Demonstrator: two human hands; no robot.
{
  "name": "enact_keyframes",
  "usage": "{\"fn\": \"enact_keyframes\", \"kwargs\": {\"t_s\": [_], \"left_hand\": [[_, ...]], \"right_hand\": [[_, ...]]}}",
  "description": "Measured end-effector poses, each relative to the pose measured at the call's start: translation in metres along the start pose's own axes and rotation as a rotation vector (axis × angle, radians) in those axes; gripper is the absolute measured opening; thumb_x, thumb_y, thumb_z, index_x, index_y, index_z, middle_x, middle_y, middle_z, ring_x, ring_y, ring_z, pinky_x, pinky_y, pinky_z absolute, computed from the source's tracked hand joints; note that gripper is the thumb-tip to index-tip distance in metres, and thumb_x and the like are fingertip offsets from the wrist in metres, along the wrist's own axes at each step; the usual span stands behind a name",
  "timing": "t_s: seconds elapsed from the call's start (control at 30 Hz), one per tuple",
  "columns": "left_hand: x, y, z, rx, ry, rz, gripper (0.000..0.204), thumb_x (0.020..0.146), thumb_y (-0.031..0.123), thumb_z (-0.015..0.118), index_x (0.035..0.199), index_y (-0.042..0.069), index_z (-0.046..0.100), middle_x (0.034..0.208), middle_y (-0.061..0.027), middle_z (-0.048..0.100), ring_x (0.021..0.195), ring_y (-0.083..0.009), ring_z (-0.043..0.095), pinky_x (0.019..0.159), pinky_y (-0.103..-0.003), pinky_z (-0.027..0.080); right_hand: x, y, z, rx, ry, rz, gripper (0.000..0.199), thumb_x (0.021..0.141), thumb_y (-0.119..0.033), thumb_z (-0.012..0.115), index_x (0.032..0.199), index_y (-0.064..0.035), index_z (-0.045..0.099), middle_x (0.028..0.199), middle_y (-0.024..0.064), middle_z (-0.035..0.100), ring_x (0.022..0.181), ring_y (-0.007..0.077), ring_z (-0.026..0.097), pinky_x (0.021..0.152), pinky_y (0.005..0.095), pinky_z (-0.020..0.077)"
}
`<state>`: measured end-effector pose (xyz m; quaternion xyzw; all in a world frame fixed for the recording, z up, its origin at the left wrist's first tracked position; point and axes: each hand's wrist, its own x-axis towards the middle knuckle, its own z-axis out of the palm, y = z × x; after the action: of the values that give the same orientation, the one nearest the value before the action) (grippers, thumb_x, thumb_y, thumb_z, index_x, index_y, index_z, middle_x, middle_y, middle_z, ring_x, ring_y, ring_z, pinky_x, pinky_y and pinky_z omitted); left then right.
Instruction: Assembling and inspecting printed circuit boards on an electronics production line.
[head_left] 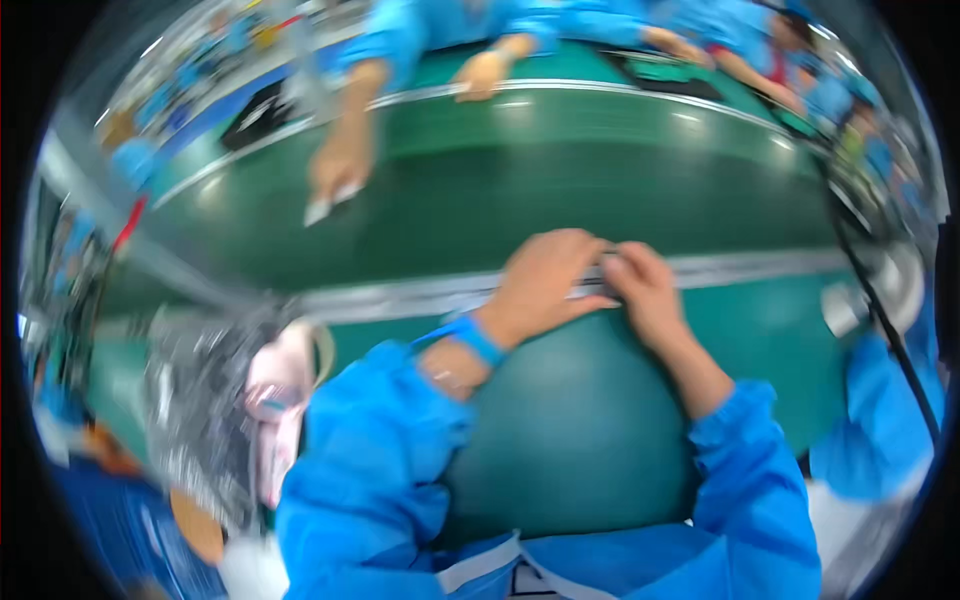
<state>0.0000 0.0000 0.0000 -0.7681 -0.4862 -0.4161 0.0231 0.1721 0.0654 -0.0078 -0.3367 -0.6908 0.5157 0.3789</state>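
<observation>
My left hand (545, 278) and my right hand (648, 292) meet over the metal rail (400, 300) between the green work surface (570, 430) and the green conveyor belt (540, 190). Their fingertips close together around a small dark thing (607, 257). Fingers hide most of it and the picture is blurred, so its kind does not show. The left thumb stretches toward the right hand. Round my left wrist sits a blue band (478, 338). Both forearms are in blue sleeves.
On the left lie a crumpled clear plastic bag (195, 400) and a pink-and-white object (283, 375). Across the belt, a co-worker's hand (340, 165) holds a small white piece. A black cable (855, 255) and a round white object (900, 285) stand at right; a metal post (165, 240) at left.
</observation>
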Motion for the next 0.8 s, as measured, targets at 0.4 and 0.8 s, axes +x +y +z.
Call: {"fn": "enact_keyframes", "kwargs": {"t_s": [0.4,0.8], "left_hand": [[-0.007,-0.012,-0.011,0.063,0.070,0.049,0.061,0.061,0.036,0.083,0.105,0.005,0.055,0.096,-0.0078,0.053,0.087,-0.0258,0.055,0.079,-0.036,0.045],[-0.004,-0.011,-0.009,0.062,0.071,0.057,0.060,0.060,0.036,0.084,0.103,0.005,0.055,0.093,-0.0067,0.052,0.087,-0.0247,0.054,0.078,-0.035,0.044]], "right_hand": [[0.010,-0.001,0.011,0.174,-0.089,0.014,0.015,0.097,-0.019,0.055,0.097,-0.0045,0.059,0.087,-0.0023,0.058,0.077,0.0042,0.049,0.070,0.0199,0.0386],[0.012,0.002,0.006,0.184,-0.111,-0.003,0.016,0.098,-0.020,0.053,0.097,-0.0046,0.058,0.083,-0.0036,0.056,0.073,0.0031,0.047,0.065,0.0192,0.0367]]}}
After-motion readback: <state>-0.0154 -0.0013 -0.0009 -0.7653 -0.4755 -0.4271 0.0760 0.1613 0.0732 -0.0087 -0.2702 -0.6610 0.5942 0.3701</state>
